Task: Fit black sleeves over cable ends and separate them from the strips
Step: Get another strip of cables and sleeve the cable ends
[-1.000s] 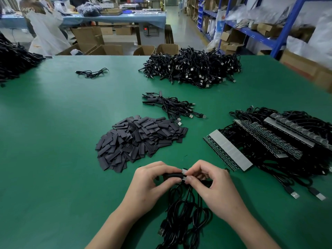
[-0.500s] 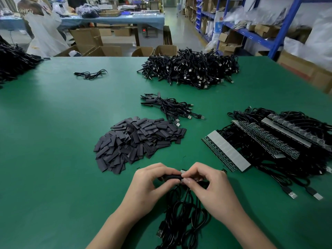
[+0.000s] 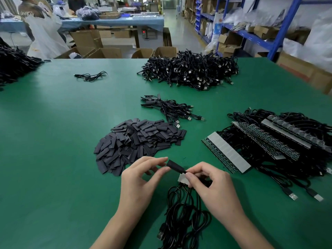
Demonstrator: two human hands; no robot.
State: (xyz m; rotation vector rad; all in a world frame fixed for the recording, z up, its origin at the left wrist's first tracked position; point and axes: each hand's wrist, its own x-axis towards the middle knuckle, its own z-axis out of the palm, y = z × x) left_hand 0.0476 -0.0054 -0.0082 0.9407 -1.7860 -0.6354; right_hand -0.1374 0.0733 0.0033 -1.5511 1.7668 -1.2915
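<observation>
Head view, near centre: left hand [image 3: 140,180], thumb and forefinger pinching the left end of one black sleeve [image 3: 175,166], held just above the table [image 3: 53,141]. Right hand [image 3: 213,187], fingers closed on a grey strip piece [image 3: 182,177] and the cable at the sleeve's right end. Cable bundle [image 3: 181,218] hanging below both hands. Loose sleeve pile [image 3: 136,142], just beyond the left hand. Loaded strips [image 3: 228,153] at right (cables attached). Cable heap [image 3: 190,71] far centre.
</observation>
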